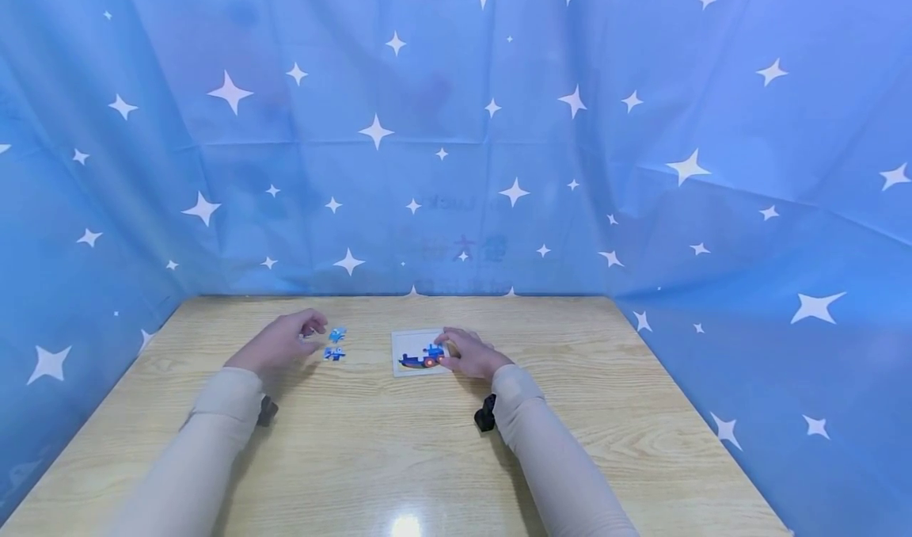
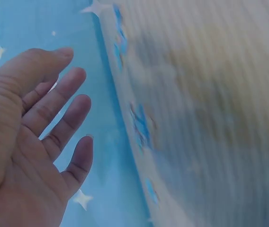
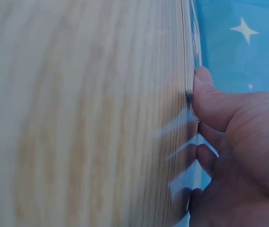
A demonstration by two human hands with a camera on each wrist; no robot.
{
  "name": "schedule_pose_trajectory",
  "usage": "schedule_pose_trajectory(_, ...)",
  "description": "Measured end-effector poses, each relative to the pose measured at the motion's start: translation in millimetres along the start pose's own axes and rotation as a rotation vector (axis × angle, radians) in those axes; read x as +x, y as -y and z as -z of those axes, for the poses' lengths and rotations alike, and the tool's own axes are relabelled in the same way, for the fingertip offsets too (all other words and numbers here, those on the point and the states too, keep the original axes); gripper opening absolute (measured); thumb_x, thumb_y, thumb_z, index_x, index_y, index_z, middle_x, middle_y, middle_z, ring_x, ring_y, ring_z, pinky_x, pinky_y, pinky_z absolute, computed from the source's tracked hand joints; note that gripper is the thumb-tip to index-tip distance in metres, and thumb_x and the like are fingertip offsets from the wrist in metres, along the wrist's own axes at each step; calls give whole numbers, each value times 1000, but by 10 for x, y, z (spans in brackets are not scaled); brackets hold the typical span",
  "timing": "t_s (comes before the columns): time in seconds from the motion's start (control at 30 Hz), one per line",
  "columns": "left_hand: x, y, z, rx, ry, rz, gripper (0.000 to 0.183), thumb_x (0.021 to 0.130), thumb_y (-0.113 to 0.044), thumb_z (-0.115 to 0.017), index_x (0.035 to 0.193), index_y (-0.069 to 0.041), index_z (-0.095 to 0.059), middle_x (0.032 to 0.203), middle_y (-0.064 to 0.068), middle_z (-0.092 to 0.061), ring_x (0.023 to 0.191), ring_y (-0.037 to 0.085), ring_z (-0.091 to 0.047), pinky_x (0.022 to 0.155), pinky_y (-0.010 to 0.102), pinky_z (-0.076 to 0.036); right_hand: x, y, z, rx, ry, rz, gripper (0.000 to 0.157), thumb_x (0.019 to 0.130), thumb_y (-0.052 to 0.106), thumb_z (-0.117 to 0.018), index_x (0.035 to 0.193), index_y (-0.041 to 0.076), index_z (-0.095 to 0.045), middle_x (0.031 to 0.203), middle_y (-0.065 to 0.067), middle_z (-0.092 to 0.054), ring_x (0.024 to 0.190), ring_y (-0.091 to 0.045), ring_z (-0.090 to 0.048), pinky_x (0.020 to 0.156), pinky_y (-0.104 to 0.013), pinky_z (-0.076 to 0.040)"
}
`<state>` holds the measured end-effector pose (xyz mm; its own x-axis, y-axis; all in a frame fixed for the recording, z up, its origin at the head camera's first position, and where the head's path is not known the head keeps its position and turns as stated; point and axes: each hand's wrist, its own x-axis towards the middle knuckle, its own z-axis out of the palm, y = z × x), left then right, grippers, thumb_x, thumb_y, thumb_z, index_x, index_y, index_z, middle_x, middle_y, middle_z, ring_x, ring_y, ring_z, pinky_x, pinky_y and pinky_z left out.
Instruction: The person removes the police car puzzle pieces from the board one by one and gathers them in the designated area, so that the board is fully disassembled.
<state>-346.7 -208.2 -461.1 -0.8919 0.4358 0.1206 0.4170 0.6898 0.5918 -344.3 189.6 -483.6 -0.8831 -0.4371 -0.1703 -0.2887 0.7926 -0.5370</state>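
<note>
A small white-framed puzzle board (image 1: 402,371) lies on the table with a dark blue vehicle picture with red-orange wheels in it. My right hand (image 1: 470,354) holds the board by its right side, thumb and bent fingers on it and covering that part. In the right wrist view my right hand (image 3: 238,151) has its thumb against the board's edge. To the left, loose blue puzzle pieces (image 1: 334,353) lie on the table. My left hand (image 1: 285,340) hovers beside them, fingers loosely bent and nothing between them. The left wrist view shows the left hand (image 2: 35,132) apart from the pieces (image 2: 142,125).
The wooden table (image 1: 399,450) runs back to a blue curtain (image 1: 442,125) with white stars, which also stands along both sides. Black wrist devices (image 1: 484,414) sit under the sleeves.
</note>
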Motion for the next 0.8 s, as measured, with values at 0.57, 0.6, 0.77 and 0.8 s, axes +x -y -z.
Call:
schedule_pose_trajectory(0.57,454,-554,-403,14,76,-92,42,94,-9,-71,132,1,-57,122,15,-66,118,35,-60,102,50,-48,45,-35,3,-91,38,-37,70,107,38,-50,164,14,-17,170,-6,-11,154,-38,-5,117,-69,-10)
schedule_pose_trajectory(0.6,485,-583,-437,27,76,-98,42,94,-9,-71,132,1,-58,121,13,-66,117,33,-60,102,49,-48,45,-36,3,-86,38,-38,70,107,38,-50,164,14,-17,170,-6,-11,154,-38,-5,117,-69,-10)
schedule_pose_trajectory(0.77,626,-710,-600,40,91,-97,40,95,-9,-69,132,0,-59,118,9,-67,114,28,-61,101,47,-49,40,-27,15,-76,46,-45,70,107,40,-50,164,16,-17,170,-4,-10,155,-36,-4,118,-68,-8)
schedule_pose_trajectory(0.8,646,-734,-627,28,99,-90,40,95,-9,-69,133,0,-58,118,10,-67,114,28,-61,101,47,-49,38,-20,20,-74,46,-45,70,107,41,-50,164,16,-18,170,-5,-10,155,-36,-4,118,-68,-8)
